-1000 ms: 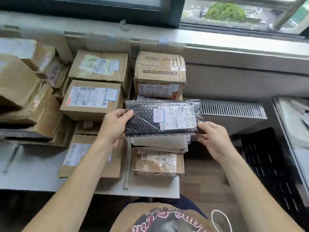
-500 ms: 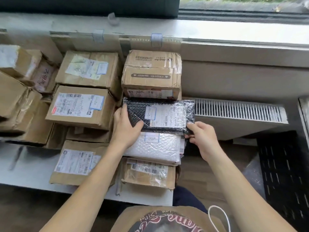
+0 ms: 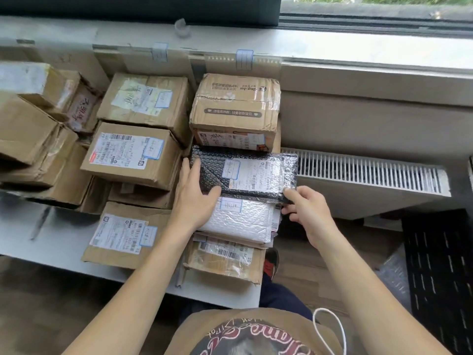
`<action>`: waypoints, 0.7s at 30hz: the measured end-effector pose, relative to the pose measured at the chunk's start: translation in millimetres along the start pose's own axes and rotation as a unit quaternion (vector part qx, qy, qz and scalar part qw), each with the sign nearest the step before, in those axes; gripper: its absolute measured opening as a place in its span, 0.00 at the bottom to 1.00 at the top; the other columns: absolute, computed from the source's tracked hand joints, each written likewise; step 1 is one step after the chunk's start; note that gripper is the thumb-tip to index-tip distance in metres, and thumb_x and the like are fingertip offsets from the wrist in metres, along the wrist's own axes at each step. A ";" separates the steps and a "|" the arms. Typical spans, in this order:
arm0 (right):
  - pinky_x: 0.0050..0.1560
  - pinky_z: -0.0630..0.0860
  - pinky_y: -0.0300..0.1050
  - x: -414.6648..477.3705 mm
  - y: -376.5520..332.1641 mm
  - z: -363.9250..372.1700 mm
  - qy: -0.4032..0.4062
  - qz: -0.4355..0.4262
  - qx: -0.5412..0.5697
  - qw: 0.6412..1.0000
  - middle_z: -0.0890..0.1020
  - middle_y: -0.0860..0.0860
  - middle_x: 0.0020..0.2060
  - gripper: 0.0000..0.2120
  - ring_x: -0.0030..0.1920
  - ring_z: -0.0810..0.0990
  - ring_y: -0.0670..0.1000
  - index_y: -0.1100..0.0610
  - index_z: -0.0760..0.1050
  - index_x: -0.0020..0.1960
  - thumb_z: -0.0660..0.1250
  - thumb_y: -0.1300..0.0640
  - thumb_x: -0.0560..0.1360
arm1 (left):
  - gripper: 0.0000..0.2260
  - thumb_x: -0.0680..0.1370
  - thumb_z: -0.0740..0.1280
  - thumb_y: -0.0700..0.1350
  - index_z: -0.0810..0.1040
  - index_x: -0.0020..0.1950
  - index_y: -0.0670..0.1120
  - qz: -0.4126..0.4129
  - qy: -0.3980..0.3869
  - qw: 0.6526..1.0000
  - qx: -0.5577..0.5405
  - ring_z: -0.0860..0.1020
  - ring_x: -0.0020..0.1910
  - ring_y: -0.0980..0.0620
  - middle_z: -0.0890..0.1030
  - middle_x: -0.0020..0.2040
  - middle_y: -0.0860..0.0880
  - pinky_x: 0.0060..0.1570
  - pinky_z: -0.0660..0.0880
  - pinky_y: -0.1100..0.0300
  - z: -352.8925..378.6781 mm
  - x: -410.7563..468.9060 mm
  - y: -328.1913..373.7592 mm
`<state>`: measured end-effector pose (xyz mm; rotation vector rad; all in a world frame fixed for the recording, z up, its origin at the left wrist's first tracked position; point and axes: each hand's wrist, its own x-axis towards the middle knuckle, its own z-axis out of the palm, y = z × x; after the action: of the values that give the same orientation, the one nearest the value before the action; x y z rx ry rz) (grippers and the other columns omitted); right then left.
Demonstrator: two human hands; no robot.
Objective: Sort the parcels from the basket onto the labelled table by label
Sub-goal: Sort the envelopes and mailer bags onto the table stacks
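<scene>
Two hands meet the black bubble mailer [image 3: 211,170]: left hand [image 3: 194,198] flat, fingers straight; right hand [image 3: 307,208] pinching its 4 o'clock corner. Barcode label [image 3: 256,175] illegible; brown carton [image 3: 235,103] at 12 o'clock.

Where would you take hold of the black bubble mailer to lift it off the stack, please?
Probably by its right end, from the right. The black bubble mailer lies flat; a taped carton crowds its far edge and a labelled box its left, but the right end juts past the white bubble mailer beneath, so fingers fit under. The right hand pinches that near corner.
</scene>
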<state>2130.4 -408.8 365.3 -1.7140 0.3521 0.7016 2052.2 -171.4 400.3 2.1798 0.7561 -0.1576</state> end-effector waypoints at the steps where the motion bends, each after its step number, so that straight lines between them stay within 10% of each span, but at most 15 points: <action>1: 0.40 0.74 0.45 -1.5 0.5 -0.1 -0.002 -0.002 -0.001 1.000 0.84 0.51 0.44 0.09 0.37 0.83 0.48 0.59 0.78 0.50 0.69 0.52 0.80 | 0.35 0.82 0.67 0.49 0.52 0.85 0.51 0.000 0.005 1.000 -0.005 0.48 0.83 0.54 0.45 0.85 0.52 0.81 0.50 0.52 -0.5 -6.0 -0.3; 21: 0.39 0.74 0.44 -140.9 74.0 63.8 0.008 -0.033 -0.064 0.997 0.83 0.53 0.40 0.08 0.35 0.78 0.48 0.59 0.79 0.54 0.71 0.55 0.79 | 0.22 0.81 0.70 0.44 0.72 0.76 0.51 -0.029 0.099 0.960 -0.259 0.68 0.72 0.60 0.72 0.70 0.60 0.69 0.65 0.62 -45.9 -170.1 -132.9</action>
<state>1962.0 -385.8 387.3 -1.8462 0.2657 0.6744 1832.5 -151.2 402.9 1.6878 0.8618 0.2136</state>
